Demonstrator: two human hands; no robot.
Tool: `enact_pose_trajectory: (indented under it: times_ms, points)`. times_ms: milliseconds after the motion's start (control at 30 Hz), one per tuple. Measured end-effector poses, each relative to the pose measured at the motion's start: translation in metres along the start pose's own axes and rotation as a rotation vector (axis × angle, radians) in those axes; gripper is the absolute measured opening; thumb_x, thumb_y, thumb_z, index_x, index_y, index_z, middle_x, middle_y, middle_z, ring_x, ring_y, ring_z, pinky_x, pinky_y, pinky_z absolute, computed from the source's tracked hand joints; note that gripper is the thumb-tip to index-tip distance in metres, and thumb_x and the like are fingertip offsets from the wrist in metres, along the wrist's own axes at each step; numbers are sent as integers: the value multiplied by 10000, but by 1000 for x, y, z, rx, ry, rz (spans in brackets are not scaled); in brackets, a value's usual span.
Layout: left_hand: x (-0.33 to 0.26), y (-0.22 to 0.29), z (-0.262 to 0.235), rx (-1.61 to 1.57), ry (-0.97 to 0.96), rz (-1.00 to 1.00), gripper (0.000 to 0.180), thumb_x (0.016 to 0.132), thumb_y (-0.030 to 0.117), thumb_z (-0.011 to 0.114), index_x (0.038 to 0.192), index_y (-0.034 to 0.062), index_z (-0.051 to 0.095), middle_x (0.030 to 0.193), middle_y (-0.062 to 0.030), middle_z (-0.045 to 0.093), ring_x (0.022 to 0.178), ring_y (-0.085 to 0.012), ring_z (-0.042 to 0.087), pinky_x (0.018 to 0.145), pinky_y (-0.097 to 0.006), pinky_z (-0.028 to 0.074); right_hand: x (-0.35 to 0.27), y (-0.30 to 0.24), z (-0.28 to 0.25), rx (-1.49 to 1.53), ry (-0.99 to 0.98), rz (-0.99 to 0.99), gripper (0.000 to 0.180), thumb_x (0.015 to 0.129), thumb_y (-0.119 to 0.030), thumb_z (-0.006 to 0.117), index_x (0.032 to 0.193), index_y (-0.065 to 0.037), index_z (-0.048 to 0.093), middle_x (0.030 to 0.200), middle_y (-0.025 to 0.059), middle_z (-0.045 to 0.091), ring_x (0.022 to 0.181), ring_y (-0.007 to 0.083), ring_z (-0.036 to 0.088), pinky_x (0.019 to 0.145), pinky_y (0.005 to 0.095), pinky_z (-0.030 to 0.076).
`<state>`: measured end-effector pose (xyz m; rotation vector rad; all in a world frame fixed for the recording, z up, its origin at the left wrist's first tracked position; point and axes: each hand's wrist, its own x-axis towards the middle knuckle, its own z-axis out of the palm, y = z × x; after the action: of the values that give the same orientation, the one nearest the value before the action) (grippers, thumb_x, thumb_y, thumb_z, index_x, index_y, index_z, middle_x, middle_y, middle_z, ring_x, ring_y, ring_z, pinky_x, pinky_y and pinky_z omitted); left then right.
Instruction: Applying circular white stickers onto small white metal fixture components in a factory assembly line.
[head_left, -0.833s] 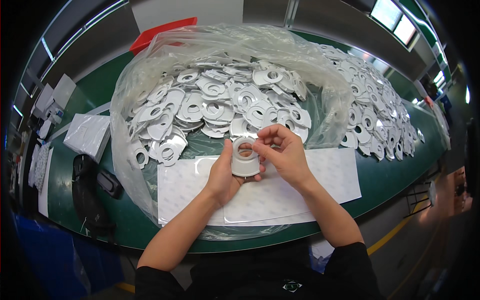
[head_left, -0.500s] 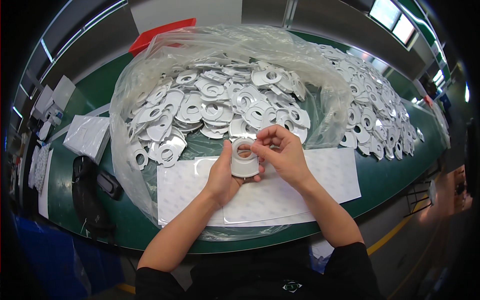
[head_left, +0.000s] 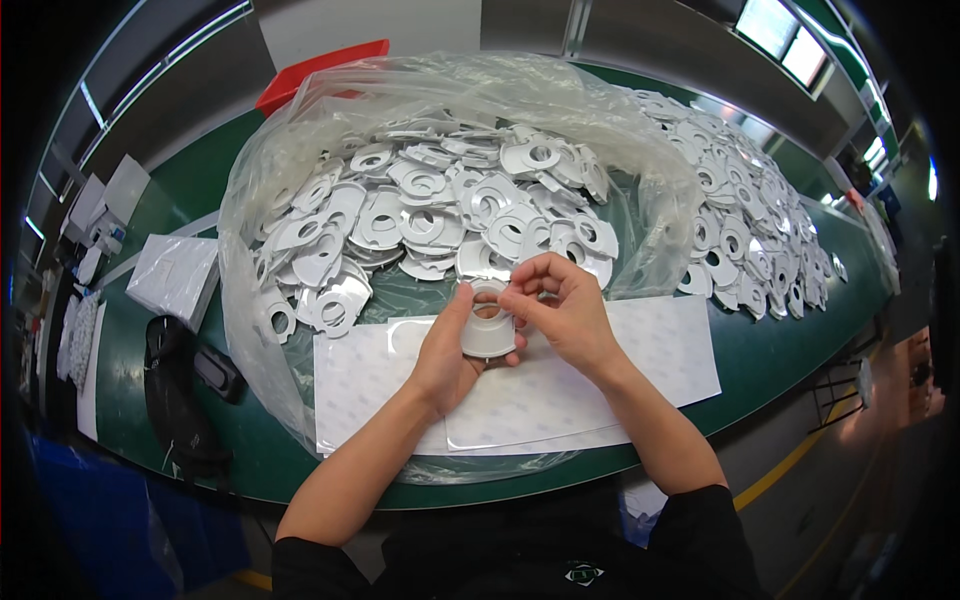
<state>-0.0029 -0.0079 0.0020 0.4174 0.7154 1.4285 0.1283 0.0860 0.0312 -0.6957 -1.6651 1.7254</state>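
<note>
A white plastic part (head_left: 488,342) with a round hole and a curved lower edge is upright in my left hand (head_left: 445,355). My left thumb lies along its left side, and fingertips show behind its right edge. At the rim of the hole, on the upper right, my right hand (head_left: 572,315) has thumb and forefinger pinched together. Whatever sits between those fingertips is too small to make out. Beneath both hands lie white sheets (head_left: 600,390) with a faint pattern, partly overlapping.
Beyond my hands, a clear plastic bag (head_left: 262,190) lies spread around a heap of similar white parts (head_left: 430,228). A second heap (head_left: 745,215) covers the right of the green table (head_left: 400,493). At left are a black pouch (head_left: 180,400), a wrapped white stack (head_left: 172,275) and a red bin (head_left: 310,72).
The held part has tilted slightly, showing more of its lower rim. Both hands keep nearly the same place and grip.
</note>
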Motion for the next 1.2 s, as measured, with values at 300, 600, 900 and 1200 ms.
enact_pose_trajectory:
  times_ms: [300, 600, 900, 1200]
  points:
    - [-2, 2, 2, 104, 41, 52, 222, 937, 183, 492, 1099, 32, 474, 996, -108, 576, 815, -186, 606, 639, -321, 523, -3, -7, 2, -47, -34, 33, 203, 795, -41, 688, 942, -8, 552, 818, 49, 623, 647, 76, 585, 584, 193, 471]
    - [-5, 2, 5, 105, 113, 59, 216, 907, 142, 500, 1109, 76, 468, 982, -72, 581, 819, -159, 602, 620, -326, 516, -5, 0, 3, -681, 103, -562, 190, 722, 12, 642, 902, -50, 639, 802, 53, 630, 837, 191, 592, 642, 281, 466]
    - [-7, 3, 11, 166, 210, 91, 270, 896, 180, 539, 1150, 114, 476, 1024, -32, 571, 883, -136, 587, 644, -323, 519, -12, -4, 18, -1084, 253, -886, 299, 639, -51, 661, 931, -117, 666, 914, -12, 656, 985, 246, 528, 830, 374, 410]
    - [-6, -1, 6, 254, 105, 90, 265, 925, 210, 531, 1151, 81, 480, 976, -54, 592, 781, -143, 607, 616, -273, 507, -9, 3, 3, -507, 152, -336, 218, 763, -29, 643, 976, -17, 689, 862, 95, 618, 761, 158, 577, 683, 280, 470]
